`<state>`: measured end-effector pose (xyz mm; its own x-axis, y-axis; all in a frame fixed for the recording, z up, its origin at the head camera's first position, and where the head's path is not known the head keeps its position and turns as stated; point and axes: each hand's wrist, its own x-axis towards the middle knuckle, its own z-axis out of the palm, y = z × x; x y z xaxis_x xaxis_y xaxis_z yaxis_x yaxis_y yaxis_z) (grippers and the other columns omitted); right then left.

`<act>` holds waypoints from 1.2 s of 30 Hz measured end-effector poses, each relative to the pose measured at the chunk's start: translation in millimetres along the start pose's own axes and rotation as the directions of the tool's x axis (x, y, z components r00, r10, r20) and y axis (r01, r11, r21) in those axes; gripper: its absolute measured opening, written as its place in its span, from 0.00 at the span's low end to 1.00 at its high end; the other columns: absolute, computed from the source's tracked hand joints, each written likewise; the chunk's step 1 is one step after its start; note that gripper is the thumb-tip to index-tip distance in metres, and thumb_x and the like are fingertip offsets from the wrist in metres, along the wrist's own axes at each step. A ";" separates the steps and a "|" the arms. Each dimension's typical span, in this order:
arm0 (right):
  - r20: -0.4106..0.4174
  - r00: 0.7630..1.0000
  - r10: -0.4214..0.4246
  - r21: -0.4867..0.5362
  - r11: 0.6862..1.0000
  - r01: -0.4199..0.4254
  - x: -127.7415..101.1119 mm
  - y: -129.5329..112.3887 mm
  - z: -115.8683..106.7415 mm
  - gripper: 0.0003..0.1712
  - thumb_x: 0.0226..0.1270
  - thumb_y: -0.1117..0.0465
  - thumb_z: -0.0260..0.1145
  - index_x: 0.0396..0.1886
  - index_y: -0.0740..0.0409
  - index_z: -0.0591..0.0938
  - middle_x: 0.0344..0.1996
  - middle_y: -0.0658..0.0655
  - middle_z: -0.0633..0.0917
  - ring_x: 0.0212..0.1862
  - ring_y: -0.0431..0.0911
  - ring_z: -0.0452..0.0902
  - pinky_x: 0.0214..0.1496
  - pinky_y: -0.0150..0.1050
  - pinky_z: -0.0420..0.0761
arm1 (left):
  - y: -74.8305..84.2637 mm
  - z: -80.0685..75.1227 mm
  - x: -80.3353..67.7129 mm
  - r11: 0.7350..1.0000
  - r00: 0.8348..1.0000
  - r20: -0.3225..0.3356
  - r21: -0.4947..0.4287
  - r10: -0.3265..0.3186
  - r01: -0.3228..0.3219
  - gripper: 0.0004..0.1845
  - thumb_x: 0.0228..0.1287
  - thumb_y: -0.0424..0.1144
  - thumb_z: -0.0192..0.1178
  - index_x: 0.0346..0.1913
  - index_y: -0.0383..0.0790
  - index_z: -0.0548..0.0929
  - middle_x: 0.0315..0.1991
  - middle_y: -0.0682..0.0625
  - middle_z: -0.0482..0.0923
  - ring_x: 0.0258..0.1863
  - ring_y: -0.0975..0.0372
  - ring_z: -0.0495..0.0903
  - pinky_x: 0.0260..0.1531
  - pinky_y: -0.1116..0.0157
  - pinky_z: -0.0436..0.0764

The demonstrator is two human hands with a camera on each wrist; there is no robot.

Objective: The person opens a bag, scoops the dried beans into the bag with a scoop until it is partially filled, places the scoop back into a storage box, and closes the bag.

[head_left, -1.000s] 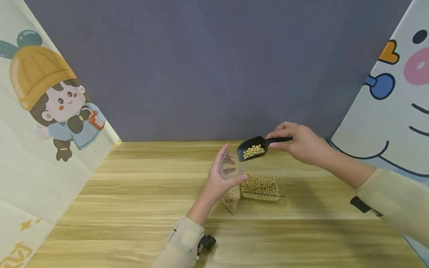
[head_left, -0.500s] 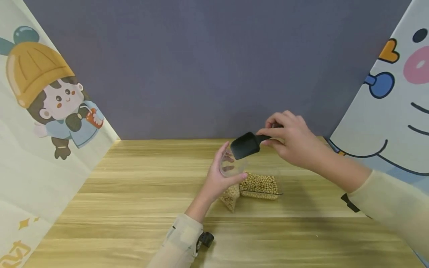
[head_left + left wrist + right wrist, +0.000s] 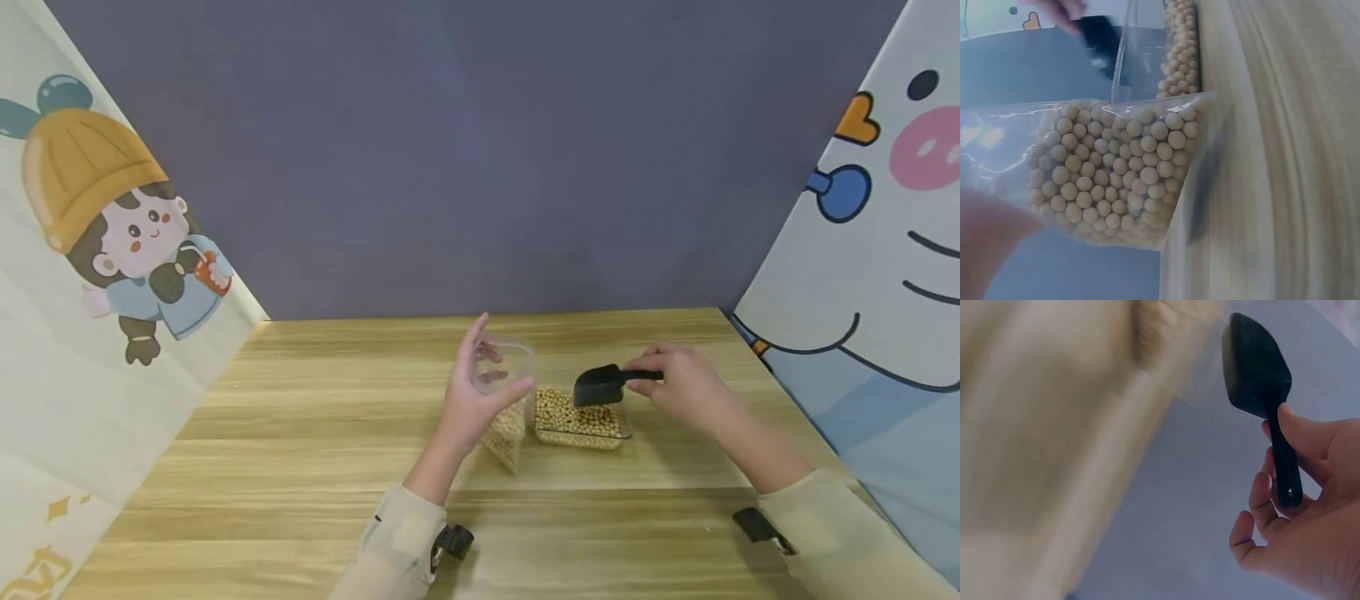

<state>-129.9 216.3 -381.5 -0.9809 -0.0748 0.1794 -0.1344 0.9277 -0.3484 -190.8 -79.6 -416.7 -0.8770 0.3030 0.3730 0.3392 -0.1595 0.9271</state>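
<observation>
My left hand [image 3: 468,404] holds a clear plastic bag [image 3: 506,429] by its mouth, thumb and fingers spread round the opening. Pale yellow beans, soybean-like, fill the lower part of the bag [image 3: 1110,169] in the left wrist view. A black scoop [image 3: 598,386] is pinched by the handle in my right hand [image 3: 682,383]. In the right wrist view the thumb lies along the handle of the scoop [image 3: 1257,369]. Below the scoop stands a clear rectangular box [image 3: 626,435] of the same beans, just right of the bag. The scoop's inside is hidden in the head view.
The wood-grain tabletop [image 3: 300,467] runs under everything. A grey-blue panel [image 3: 480,158] stands at the back. Cartoon-printed panels rise on the left [image 3: 45,333] and right [image 3: 862,275].
My right hand has tipped the scoop over the bag's mouth, then moved it right and down above the box. Beans seen in the scoop earlier are no longer visible. The left hand stays on the bag.
</observation>
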 end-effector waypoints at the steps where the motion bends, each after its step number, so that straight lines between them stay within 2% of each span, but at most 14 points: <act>1: 0.016 1.000 0.001 0.003 1.000 -0.001 -1.3 0.3 7.2 0.17 0.70 0.57 0.74 0.55 0.57 0.91 0.44 0.59 0.85 0.46 0.58 0.79 0.40 0.50 0.77 | 1.5 -0.1 0.0 1.000 1.000 -0.012 0.000 0.000 0.000 0.58 0.52 0.34 0.80 0.85 0.55 0.59 0.64 0.41 0.68 0.61 0.51 0.71 0.68 0.44 0.81; 5: 0.072 0.997 0.025 0.035 0.999 -0.027 -6.0 -3.0 27.1 0.16 0.70 0.56 0.74 0.55 0.54 0.91 0.45 0.57 0.85 0.51 0.60 0.78 0.46 0.58 0.78 | 6.8 2.1 0.5 1.000 0.999 -0.049 -0.002 -0.012 0.012 0.57 0.52 0.32 0.79 0.84 0.56 0.60 0.64 0.40 0.67 0.58 0.57 0.71 0.70 0.42 0.79; 7: 0.097 0.994 0.045 0.036 0.998 -0.049 -8.4 -4.5 31.6 0.17 0.70 0.55 0.74 0.55 0.53 0.91 0.48 0.59 0.84 0.54 0.63 0.77 0.48 0.62 0.78 | 9.0 4.3 0.8 1.000 0.998 -0.068 0.002 -0.012 0.013 0.57 0.53 0.33 0.79 0.84 0.55 0.60 0.65 0.37 0.66 0.58 0.58 0.71 0.71 0.39 0.78; 10: 0.132 0.989 0.070 0.019 0.997 -0.073 -11.5 -5.8 37.1 0.18 0.70 0.54 0.74 0.56 0.54 0.91 0.53 0.62 0.83 0.57 0.66 0.74 0.50 0.66 0.77 | 12.3 7.7 1.6 1.000 0.994 -0.105 0.008 -0.001 0.002 0.56 0.53 0.34 0.79 0.83 0.54 0.60 0.64 0.39 0.67 0.58 0.58 0.71 0.70 0.38 0.78; 15: 0.130 0.988 0.088 -0.082 0.994 -0.078 -16.6 -12.7 48.6 0.24 0.72 0.48 0.73 0.63 0.52 0.87 0.62 0.64 0.78 0.64 0.69 0.69 0.53 0.69 0.74 | 18.2 10.8 2.5 1.000 0.986 -0.166 0.017 0.026 -0.024 0.54 0.52 0.36 0.79 0.82 0.51 0.63 0.61 0.47 0.68 0.59 0.58 0.70 0.68 0.45 0.81; 18: 0.110 0.990 0.090 -0.120 0.990 -0.076 -19.8 -14.8 52.9 0.28 0.72 0.45 0.73 0.66 0.53 0.85 0.67 0.65 0.77 0.68 0.71 0.67 0.55 0.72 0.75 | 20.1 11.7 2.1 0.999 0.983 -0.181 0.032 0.034 -0.029 0.54 0.52 0.37 0.79 0.82 0.51 0.63 0.62 0.41 0.68 0.58 0.57 0.70 0.67 0.47 0.82; 22: 0.122 0.986 0.112 -0.104 0.990 -0.100 -22.8 -8.6 50.2 0.31 0.72 0.46 0.73 0.67 0.56 0.84 0.73 0.67 0.75 0.72 0.75 0.64 0.61 0.79 0.71 | 20.9 12.8 0.2 0.999 0.981 -0.191 0.037 0.026 -0.019 0.54 0.53 0.37 0.79 0.82 0.51 0.62 0.63 0.37 0.67 0.59 0.57 0.70 0.68 0.44 0.82; 26: 0.143 0.981 0.131 -0.110 0.987 -0.116 -23.4 1.4 44.4 0.31 0.71 0.46 0.73 0.68 0.57 0.84 0.75 0.68 0.73 0.73 0.76 0.63 0.62 0.82 0.69 | 19.6 12.7 -1.4 1.000 0.978 -0.207 0.023 0.013 -0.008 0.53 0.53 0.37 0.79 0.82 0.52 0.63 0.61 0.45 0.69 0.59 0.57 0.70 0.68 0.44 0.82; 31: 0.153 0.980 0.127 -0.127 0.986 -0.107 -19.8 14.6 36.0 0.31 0.68 0.49 0.76 0.66 0.58 0.84 0.74 0.67 0.74 0.72 0.77 0.64 0.61 0.86 0.68 | 20.0 12.7 -1.8 1.000 0.975 -0.220 0.011 0.020 -0.018 0.53 0.53 0.35 0.79 0.81 0.51 0.64 0.61 0.45 0.69 0.58 0.57 0.70 0.68 0.39 0.80; 36: 0.184 0.977 0.110 -0.106 0.990 -0.092 -16.2 20.5 24.8 0.32 0.68 0.52 0.77 0.69 0.57 0.83 0.76 0.69 0.71 0.73 0.79 0.60 0.61 0.89 0.65 | 19.7 13.0 -2.7 1.000 0.974 -0.226 0.026 0.012 -0.006 0.53 0.53 0.37 0.79 0.81 0.51 0.64 0.61 0.47 0.68 0.58 0.57 0.70 0.67 0.42 0.81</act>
<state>-120.2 227.4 -414.4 -0.9987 -0.0381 -0.0324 -0.0282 0.9642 -0.2638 -177.3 -71.3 -398.9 -0.9271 0.0811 0.3660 0.3535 -0.1364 0.9254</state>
